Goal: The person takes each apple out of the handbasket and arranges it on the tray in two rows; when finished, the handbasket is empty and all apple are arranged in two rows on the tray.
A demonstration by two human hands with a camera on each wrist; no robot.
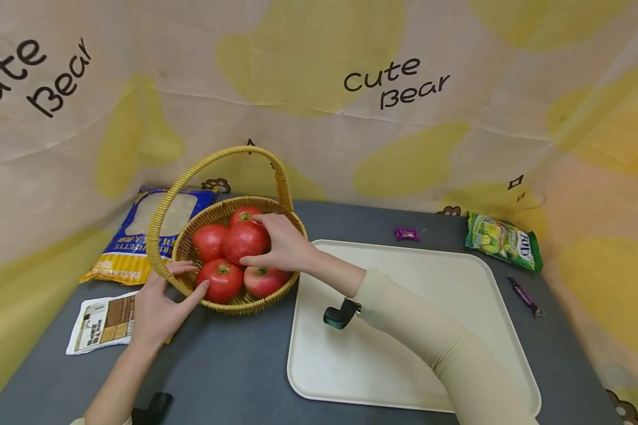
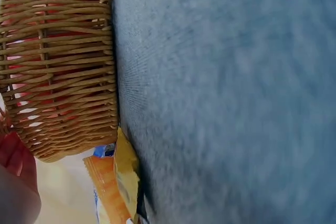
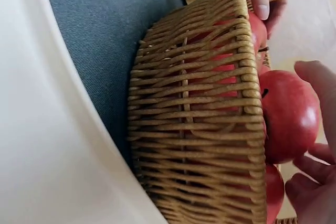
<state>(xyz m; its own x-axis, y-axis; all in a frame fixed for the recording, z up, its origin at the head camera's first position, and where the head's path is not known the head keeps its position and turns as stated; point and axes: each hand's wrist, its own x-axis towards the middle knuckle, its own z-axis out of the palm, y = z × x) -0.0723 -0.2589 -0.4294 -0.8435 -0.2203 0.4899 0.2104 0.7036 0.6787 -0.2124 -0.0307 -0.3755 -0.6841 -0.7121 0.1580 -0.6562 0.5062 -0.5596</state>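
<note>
Your right hand (image 1: 280, 242) reaches over the right side of the woven basket (image 1: 251, 308) and holds the top apple (image 1: 243, 241), thumb on the side nearer you and fingers toward the far side. That apple lies just left of your palm, standing above the basket's rim among the other fruit: the left apple (image 1: 208, 242), the back apple (image 1: 243, 215), the front-left apple (image 1: 220, 281) and the front-right apple (image 1: 266, 283). It is round, with no long axis to speak of, so what counts is the side your palm takes it from — the right, the same side as the white tray (image 1: 361, 366), which lies beside the basket and under your sleeve (image 1: 420, 321). The arched handle (image 1: 244, 150) runs from the basket's left front to its right back (your right wrist is outside the hoop).

Your left hand (image 1: 159, 307) is farther from the top apple. Its thumb and fingers are spread about the handle's left foot, the thumb tip at the front-left apple's edge — I cannot tell whether it grips the rim or only rests there. A pasta bag (image 1: 122, 254) and a white-and-brown packet (image 1: 103, 324) lie near that hand.
</note>
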